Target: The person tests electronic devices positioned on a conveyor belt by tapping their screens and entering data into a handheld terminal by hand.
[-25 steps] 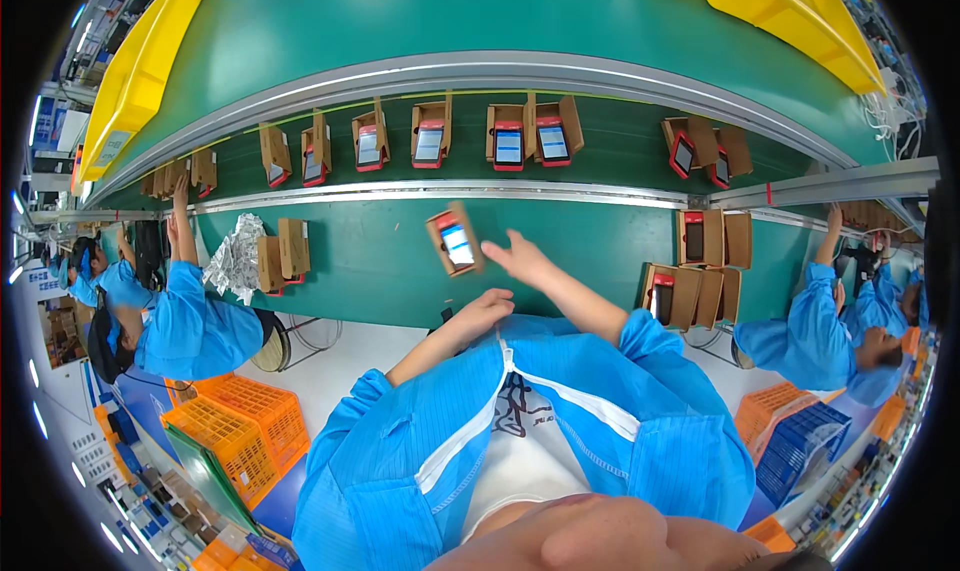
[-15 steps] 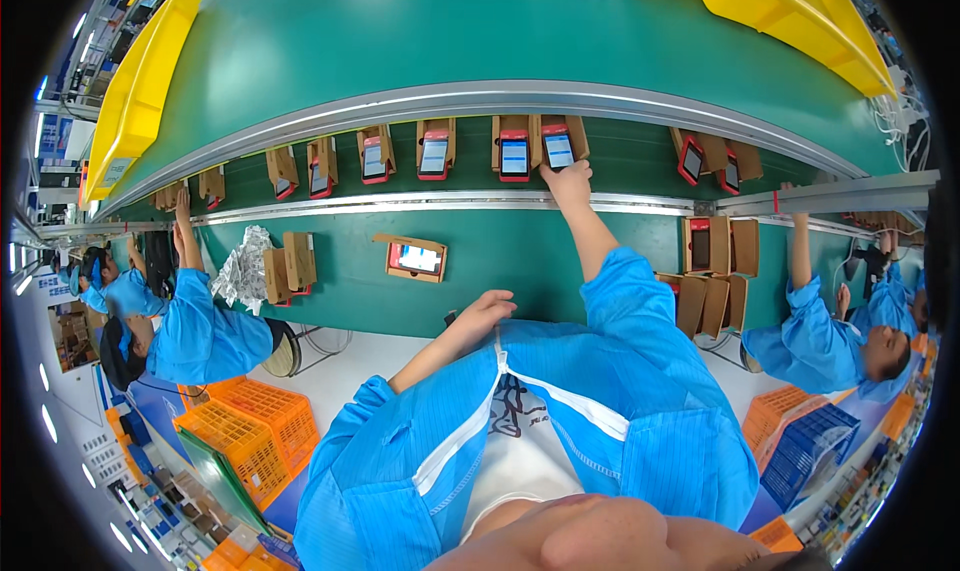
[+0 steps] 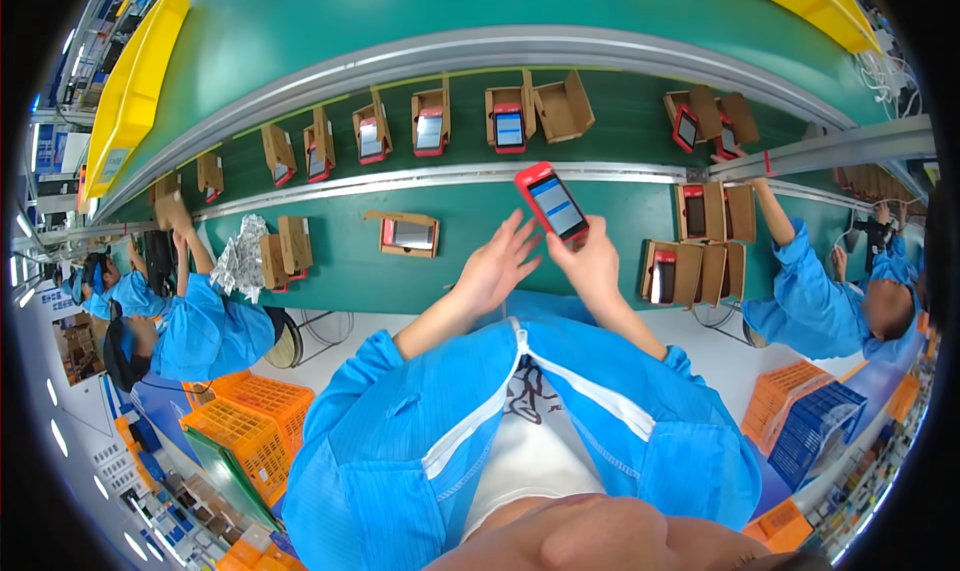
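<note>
Right fingers around handheld, another in carton

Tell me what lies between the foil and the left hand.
In the head view, brown boxes, then an open box holding a red device, lie between the foil and left hand.

The handheld device has a red case and a dark border around its screen, which is lit, pale with blue bands. It is held up slantwise, the screen facing upward; its far end overlaps the metal rail in view, its near end is on the person's side of this rail.
</note>
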The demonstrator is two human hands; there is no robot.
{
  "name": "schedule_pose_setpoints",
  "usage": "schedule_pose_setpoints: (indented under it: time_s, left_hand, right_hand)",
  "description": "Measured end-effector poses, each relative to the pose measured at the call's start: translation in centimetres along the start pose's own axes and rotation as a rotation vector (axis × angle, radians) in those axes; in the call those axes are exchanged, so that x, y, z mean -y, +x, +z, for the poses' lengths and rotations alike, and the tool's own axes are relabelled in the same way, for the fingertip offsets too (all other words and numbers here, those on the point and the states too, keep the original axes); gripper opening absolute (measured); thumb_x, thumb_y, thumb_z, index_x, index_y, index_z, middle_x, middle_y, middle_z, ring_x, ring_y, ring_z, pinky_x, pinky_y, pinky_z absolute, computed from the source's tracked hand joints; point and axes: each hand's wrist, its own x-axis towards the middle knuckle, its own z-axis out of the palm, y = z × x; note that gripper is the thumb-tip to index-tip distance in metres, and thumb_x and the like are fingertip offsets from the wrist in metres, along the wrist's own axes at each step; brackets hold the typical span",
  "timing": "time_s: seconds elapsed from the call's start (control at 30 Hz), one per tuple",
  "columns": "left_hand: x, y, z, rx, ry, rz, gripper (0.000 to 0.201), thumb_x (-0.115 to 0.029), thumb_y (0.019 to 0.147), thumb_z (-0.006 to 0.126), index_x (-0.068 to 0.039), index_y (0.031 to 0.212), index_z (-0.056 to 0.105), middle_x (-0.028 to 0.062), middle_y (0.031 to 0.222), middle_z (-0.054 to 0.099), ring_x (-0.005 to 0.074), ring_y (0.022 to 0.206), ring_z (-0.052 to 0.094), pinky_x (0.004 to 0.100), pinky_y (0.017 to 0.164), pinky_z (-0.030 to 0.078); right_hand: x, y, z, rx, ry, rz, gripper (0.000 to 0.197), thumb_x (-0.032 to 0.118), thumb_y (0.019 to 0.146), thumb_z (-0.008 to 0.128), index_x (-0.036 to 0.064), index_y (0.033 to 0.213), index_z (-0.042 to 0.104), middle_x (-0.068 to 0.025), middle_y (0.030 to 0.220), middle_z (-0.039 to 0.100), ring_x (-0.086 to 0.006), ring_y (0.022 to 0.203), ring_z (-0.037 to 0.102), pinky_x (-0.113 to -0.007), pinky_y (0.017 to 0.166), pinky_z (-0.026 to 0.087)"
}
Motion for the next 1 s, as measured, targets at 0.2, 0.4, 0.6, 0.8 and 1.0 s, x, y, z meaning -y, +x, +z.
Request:
schedule_pose_setpoints:
  time_s: [0.2,0.4,0.6,0.8,1.0]
  left_hand:
    - [-1.3,-3.4,3.2,0.357,-0.131,0.004,0.058,-0.047,0.098,0.017,-0.011,0.143,0.02,0.0105,0.144,0.031,0.0305,0.13,0.036,0.0529,0.103,0.037]
    - [-2.3,-8.6,4.7,0.414,0.104,-0.062,0.053,-0.028,0.098,0.032,-0.015,0.145,0.011,0.0147,0.142,0.03,0.0349,0.126,0.041,0.0572,0.094,0.045]
    - [-2.1,-10.2,4.3,0.509,0.125,-0.041,0.086,0.008,0.078,0.047,-0.018,0.146,0.002,0.0138,0.143,0.026,0.0342,0.128,0.038,0.0571,0.096,0.043]
    - [-1.5,-11.3,4.8,0.483,0.128,-0.051,0.085,0.008,0.077,0.048,-0.017,0.145,0.004,0.014,0.143,0.025,0.0344,0.129,0.037,0.0563,0.097,0.042]
    - [-1.4,-11.4,4.5,0.516,0.132,-0.044,0.085,0.008,0.076,0.048,-0.017,0.144,0.004,0.014,0.143,0.024,0.034,0.13,0.035,0.0558,0.098,0.042]
  right_hand:
    - [1.4,-4.9,-2.6,-0.011,-0.102,-0.587,0.075,0.04,0.069,0.078,-0.0052,0.116,0.041,-0.0249,0.119,0.047,-0.0379,0.115,0.047,-0.042,0.089,0.044]
    - [3.9,-6.8,-5.1,0.474,1.031,-0.161,0.06,0.022,0.089,0.054,-0.0033,0.136,0.026,-0.0165,0.131,0.04,-0.0243,0.123,0.04,-0.036,0.101,0.035]
    - [4.8,-8.2,-5.4,0.513,1.035,-0.232,0.062,0.022,0.088,0.053,-0.0034,0.138,0.025,-0.0154,0.13,0.043,-0.0206,0.12,0.043,-0.034,0.102,0.034]
    - [5.0,-9.6,-5.7,0.464,1.008,-0.263,0.059,0.019,0.088,0.053,-0.0034,0.136,0.027,-0.0144,0.126,0.046,-0.019,0.118,0.045,-0.034,0.101,0.036]
    - [6.2,-10.1,-5.6,0.383,0.922,-0.191,0.045,0.01,0.089,0.053,-0.0031,0.128,0.035,-0.0116,0.116,0.053,-0.0147,0.107,0.052,-0.03,0.093,0.043]
